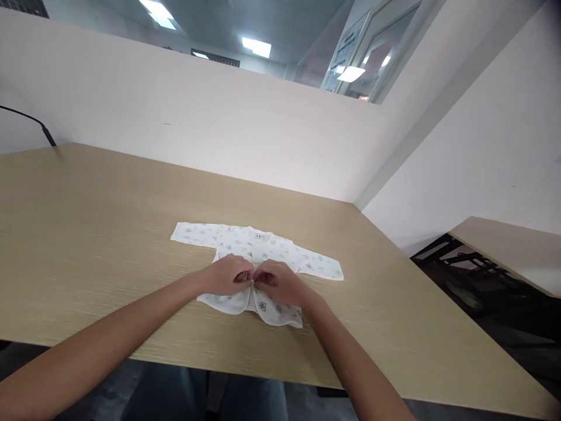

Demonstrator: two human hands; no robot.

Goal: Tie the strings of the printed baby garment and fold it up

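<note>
A small white baby shirt [274, 242] with a faint green and grey print lies on the table, its sleeves stretched out to both sides and its neckline toward the wall. Over the middle of its front, my left hand [228, 275] pinches one edge of the front opening. My right hand [280, 280] pinches the other edge, and the fingertips of both hands meet there. Below them the two front panels part and curve away at the hem. Whatever fastener may be between the fingers is too small to make out.
The light wooden table [109, 234] reaches back to a white wall [197, 123] with a window [263, 35] above it. A black cable [30, 117] hangs at the far left. Beyond the table's right edge stands a lower wooden surface [512, 245] above dark objects.
</note>
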